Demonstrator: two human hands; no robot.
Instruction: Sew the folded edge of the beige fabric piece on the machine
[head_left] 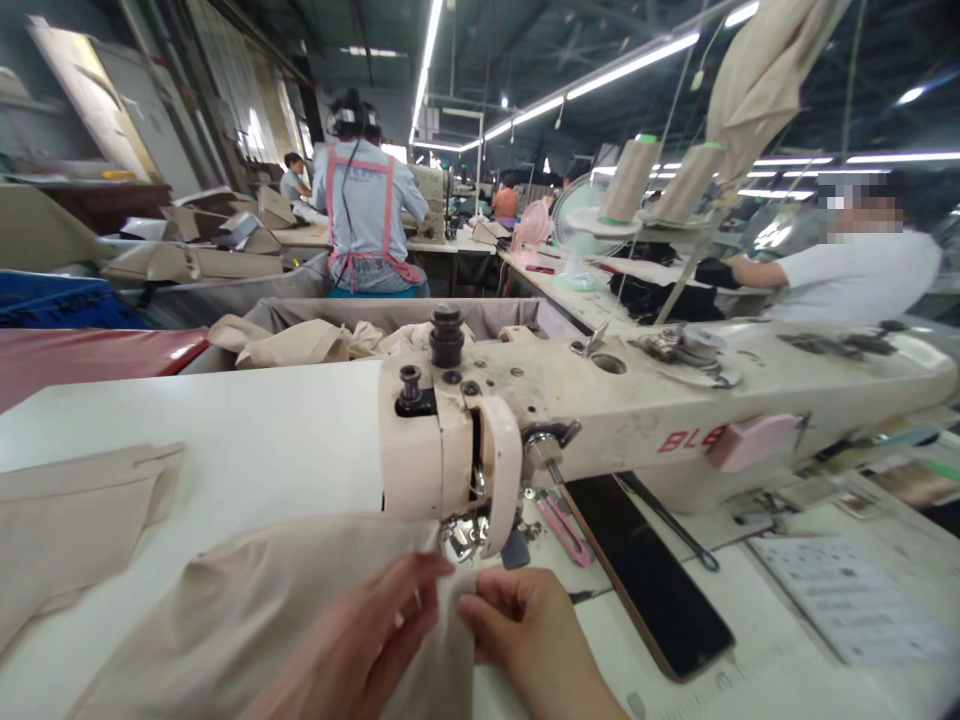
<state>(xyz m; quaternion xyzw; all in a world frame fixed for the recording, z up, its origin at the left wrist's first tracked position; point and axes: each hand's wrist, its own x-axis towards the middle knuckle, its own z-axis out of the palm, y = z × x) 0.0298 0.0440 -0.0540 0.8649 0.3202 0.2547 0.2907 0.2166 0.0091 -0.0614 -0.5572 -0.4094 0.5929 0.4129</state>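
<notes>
Head view is showing both hands working at the near edge of the bench (247, 420), under the sewing machine (600, 400). The left hand (360, 640) and the right hand (517, 625) are each pinching the beige fabric (225, 610) just before the presser foot (465, 535), fingertips almost touching. Open bench is lying to the left, up to another folded beige piece (67, 520) at the left edge. To the right, pink snips (561, 528) and a black phone (649, 575) are crowding the hands. The machine head is hiding the needle, and the bottom edge is cutting off both wrists. Other people are sitting at benches behind.
</notes>
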